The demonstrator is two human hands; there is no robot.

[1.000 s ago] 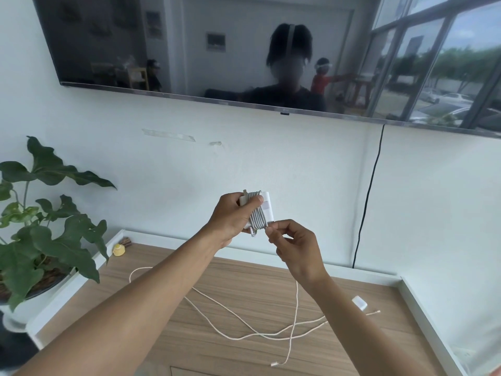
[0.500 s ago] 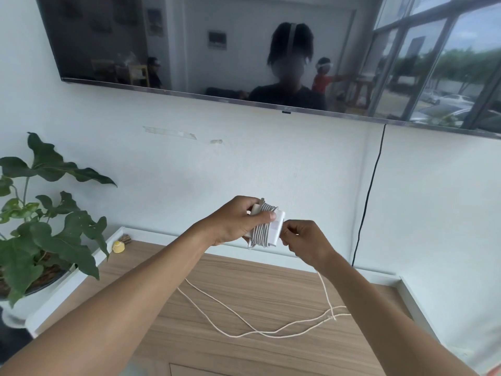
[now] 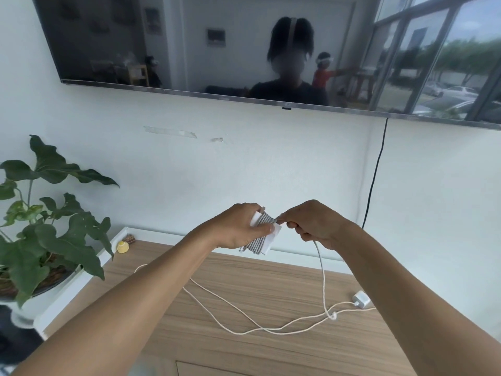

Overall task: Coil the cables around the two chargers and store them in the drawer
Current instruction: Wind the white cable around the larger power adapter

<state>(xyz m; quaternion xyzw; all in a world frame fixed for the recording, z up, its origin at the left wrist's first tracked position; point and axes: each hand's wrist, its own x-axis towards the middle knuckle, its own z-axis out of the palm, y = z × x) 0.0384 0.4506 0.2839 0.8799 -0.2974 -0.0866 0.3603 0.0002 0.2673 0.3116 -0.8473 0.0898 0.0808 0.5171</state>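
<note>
Well, L hand (image 3: 238, 229) tight round half-hidden charger (image 3: 272, 239), R hand (image 3: 312, 226) in pinch on its cable (image 3: 321, 268).

So we've got both arms stretched out in front, forearms angling in toward each other, left hand (image 3: 237, 229) gripping the charger (image 3: 268, 244) with the thumb laid across it, right hand (image 3: 311, 223) right beside it, fingers curled, pinching the cable (image 3: 321, 270).

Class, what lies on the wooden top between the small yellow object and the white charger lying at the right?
A loose cream cable loops across the wooden top; head view.
</note>
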